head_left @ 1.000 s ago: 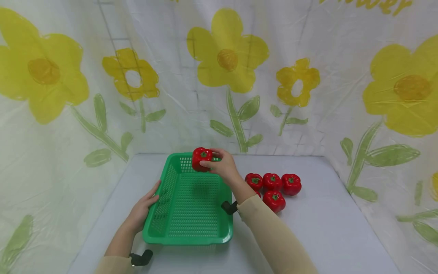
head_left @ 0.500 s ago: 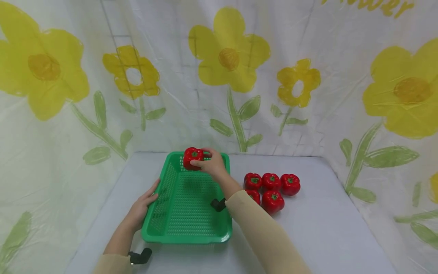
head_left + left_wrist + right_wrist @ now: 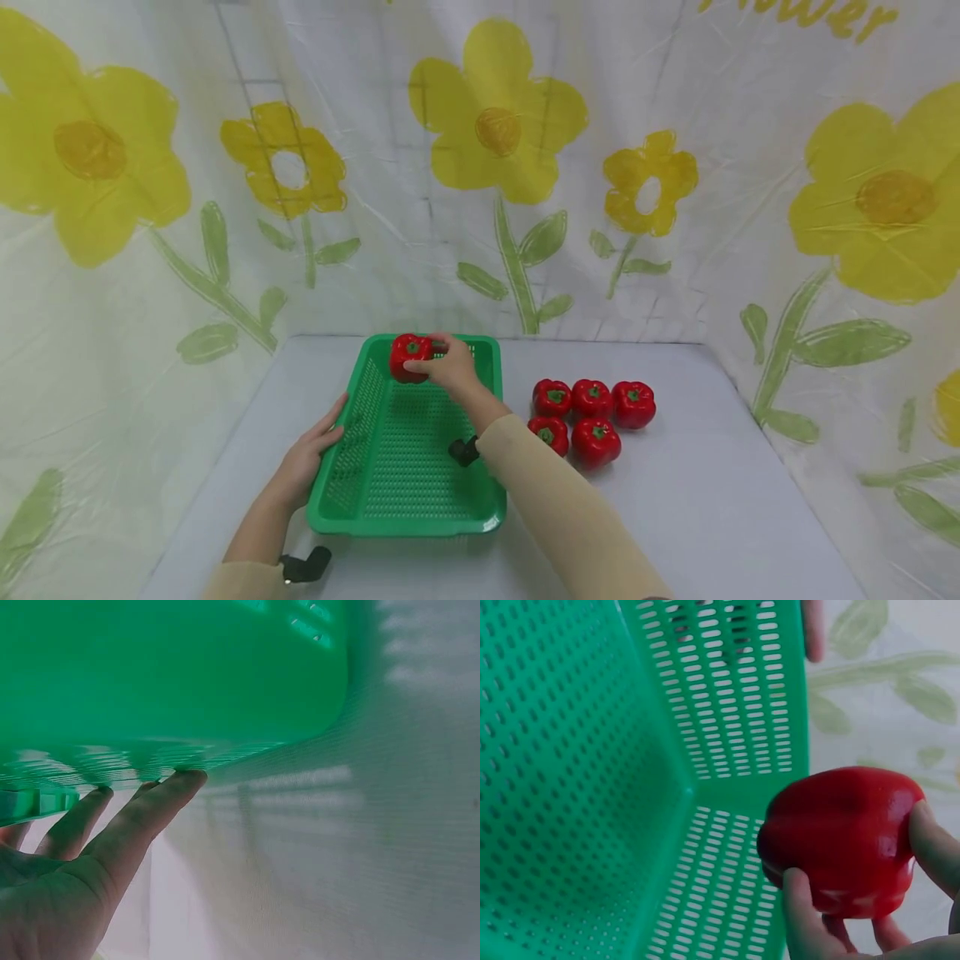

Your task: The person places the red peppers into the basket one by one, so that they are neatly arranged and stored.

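Observation:
My right hand (image 3: 455, 368) holds a glossy red bell pepper (image 3: 408, 354) between thumb and fingers. Its green stem faces up in the head view. Both are over the back left corner of a green perforated plastic basket (image 3: 420, 479). In the right wrist view the pepper (image 3: 844, 832) is gripped from its sides, in front of the basket's corner wall (image 3: 739, 892). My left hand (image 3: 303, 467) rests along the basket's left side. Up close in the left wrist view, its extended fingers (image 3: 150, 810) touch the outer side wall from below the rim.
Several more red bell peppers (image 3: 596, 442) stand grouped on the white table (image 3: 697, 517), just right of the basket. Behind the table hangs a white curtain (image 3: 390, 275) printed with yellow flowers.
My right hand has moved left across the basket's back end with the bell pepper, and is slightly lower now. The left hand keeps its place at the basket's side.

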`<state>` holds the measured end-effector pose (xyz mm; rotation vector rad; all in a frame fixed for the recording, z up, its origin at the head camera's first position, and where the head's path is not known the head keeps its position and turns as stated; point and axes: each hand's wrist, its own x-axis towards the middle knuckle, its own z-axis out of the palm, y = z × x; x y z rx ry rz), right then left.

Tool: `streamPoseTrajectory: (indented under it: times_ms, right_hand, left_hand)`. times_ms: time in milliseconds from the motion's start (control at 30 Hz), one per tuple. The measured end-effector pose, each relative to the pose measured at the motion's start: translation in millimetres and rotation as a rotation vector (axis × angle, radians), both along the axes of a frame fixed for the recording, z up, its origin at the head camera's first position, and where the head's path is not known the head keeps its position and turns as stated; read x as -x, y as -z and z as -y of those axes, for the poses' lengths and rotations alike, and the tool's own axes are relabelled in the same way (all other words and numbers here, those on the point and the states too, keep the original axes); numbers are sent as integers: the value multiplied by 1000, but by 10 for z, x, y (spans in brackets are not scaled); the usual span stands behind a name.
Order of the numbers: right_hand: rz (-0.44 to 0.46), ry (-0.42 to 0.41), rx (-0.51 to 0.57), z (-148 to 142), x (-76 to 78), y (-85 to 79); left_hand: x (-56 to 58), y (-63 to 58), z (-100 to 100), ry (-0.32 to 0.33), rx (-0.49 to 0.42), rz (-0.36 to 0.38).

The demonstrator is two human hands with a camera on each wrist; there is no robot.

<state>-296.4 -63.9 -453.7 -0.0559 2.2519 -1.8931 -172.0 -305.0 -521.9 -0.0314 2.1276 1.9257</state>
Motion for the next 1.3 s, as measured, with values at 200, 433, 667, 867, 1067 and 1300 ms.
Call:
streamPoseTrajectory:
  times_ms: [200, 433, 667, 867, 1067, 1300]
  right_hand:
    - [3, 9, 18, 90, 44, 125]
    - [-9, 18, -10, 222, 53, 231]
    - [-47, 52, -101, 318, 56, 347]
    - [-27, 61, -158, 341, 57, 395]
    - [-3, 48, -205, 388, 75, 460]
    - [4, 62, -234, 380, 80, 523]
  left_hand:
    - [0, 10, 27, -4, -1, 0]
    - [-2, 15, 42, 3, -15, -8]
    - [16, 25, 15, -11, -11, -5]
    - [11, 35, 6, -21, 7, 4]
    - [-1, 16, 32, -25, 20, 9]
    - [18, 37, 11, -8, 5, 4]
